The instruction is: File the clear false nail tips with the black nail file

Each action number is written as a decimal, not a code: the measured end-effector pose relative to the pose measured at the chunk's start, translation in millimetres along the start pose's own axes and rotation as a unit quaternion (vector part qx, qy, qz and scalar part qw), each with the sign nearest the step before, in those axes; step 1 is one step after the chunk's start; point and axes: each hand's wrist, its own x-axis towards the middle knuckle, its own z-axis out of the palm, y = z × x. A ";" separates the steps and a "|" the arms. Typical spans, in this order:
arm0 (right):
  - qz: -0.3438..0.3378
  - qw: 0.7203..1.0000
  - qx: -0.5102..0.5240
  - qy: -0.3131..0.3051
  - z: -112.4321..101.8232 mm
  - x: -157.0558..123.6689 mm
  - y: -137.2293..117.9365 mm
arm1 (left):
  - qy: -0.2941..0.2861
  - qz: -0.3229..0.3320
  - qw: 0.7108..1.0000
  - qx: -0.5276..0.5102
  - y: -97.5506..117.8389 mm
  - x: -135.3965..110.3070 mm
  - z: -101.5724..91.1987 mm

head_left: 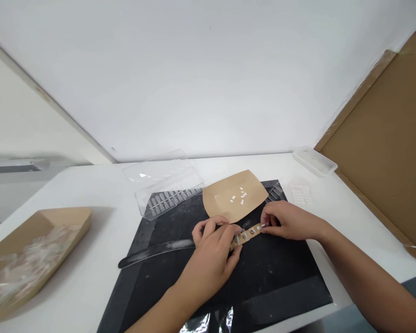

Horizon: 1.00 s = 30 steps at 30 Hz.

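On a black mat (270, 282) lies a small tan strip (248, 232) with a few small nail tips stuck on it. My left hand (213, 252) curls over the strip's left end, fingers closed on it. My right hand (286, 219) pinches the right end, with a white nail tip at the fingertips. Just behind the hands sits a tan paper tray (234, 196) holding several small white nail tips.
A clear nail-tip box (169, 194) with its lid open lies behind the mat at left. A long clear strip (152, 252) crosses the mat's left side. A brown tray (31, 254) of clear plastic pieces stands at far left. A white tray (315, 161) and cardboard (384, 148) are at right.
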 end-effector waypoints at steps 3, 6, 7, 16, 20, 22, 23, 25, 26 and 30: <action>0.002 1.000 0.013 0.008 -1.6 1.1 -2.3 | 0.001 -0.003 1.000 -0.004 0.4 0.5 -0.4; -0.006 0.999 0.034 0.028 -0.3 3.2 -1.9 | 0.000 -0.002 1.000 -0.001 1.0 1.0 -0.7; -0.009 0.999 0.038 0.035 0.9 4.1 -0.9 | 0.000 -0.001 1.000 -0.001 1.2 1.1 -0.7; -0.072 0.997 0.002 0.033 7.1 7.4 1.8 | 0.000 -0.001 1.000 0.005 0.4 0.6 0.1; -0.090 0.995 -0.027 0.027 6.9 6.4 -2.0 | 0.002 -0.002 1.000 0.001 1.0 0.6 -0.3; -0.100 0.994 -0.038 0.026 7.4 6.0 -2.7 | 0.006 -0.002 1.000 0.002 1.4 0.3 -0.2; -0.106 0.993 -0.042 0.023 7.7 5.9 -2.9 | 0.007 -0.001 1.000 0.004 1.5 0.2 -0.1; -0.119 0.992 -0.039 0.014 8.2 6.0 -2.8 | 0.006 0.000 1.000 0.006 1.3 0.0 0.1; -0.123 0.992 -0.034 0.011 8.4 6.2 -2.6 | 0.007 0.000 1.000 0.006 1.2 0.0 0.2; -0.110 0.994 -0.015 0.014 8.5 8.4 -1.4 | 0.008 -0.001 1.000 0.004 0.7 0.6 0.3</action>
